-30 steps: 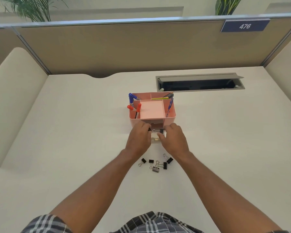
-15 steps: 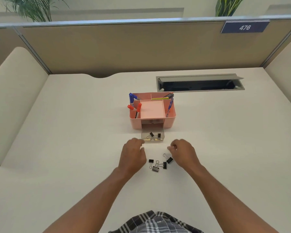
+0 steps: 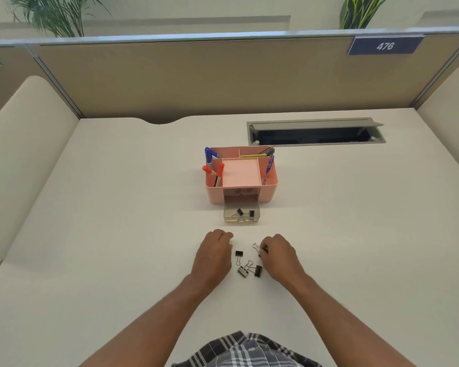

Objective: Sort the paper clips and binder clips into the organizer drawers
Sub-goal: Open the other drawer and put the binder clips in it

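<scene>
A pink desk organizer (image 3: 272,188) stands mid-desk with its clear drawer (image 3: 241,220) pulled out; two black binder clips (image 3: 245,213) lie inside. Three more loose binder clips (image 3: 239,253) (image 3: 242,271) (image 3: 257,271) lie on the desk between my hands. My right hand (image 3: 278,256) pinches a binder clip (image 3: 256,246) whose wire loop sticks out from my fingertips. My left hand (image 3: 214,254) rests knuckles-up on the desk with its fingers curled down over a spot where a clip lay; that clip is hidden under it.
Markers and pens (image 3: 209,157) stand in the organizer's side compartments. An open grey cable hatch (image 3: 316,132) sits behind it to the right. A beige partition (image 3: 223,80) closes the desk's far edge, with padded side panels (image 3: 24,154) at left and right.
Both hands pulled back from the drawer to the clips on the desk. My right hand closed on a clip, and my left hand now covers the leftmost one.
</scene>
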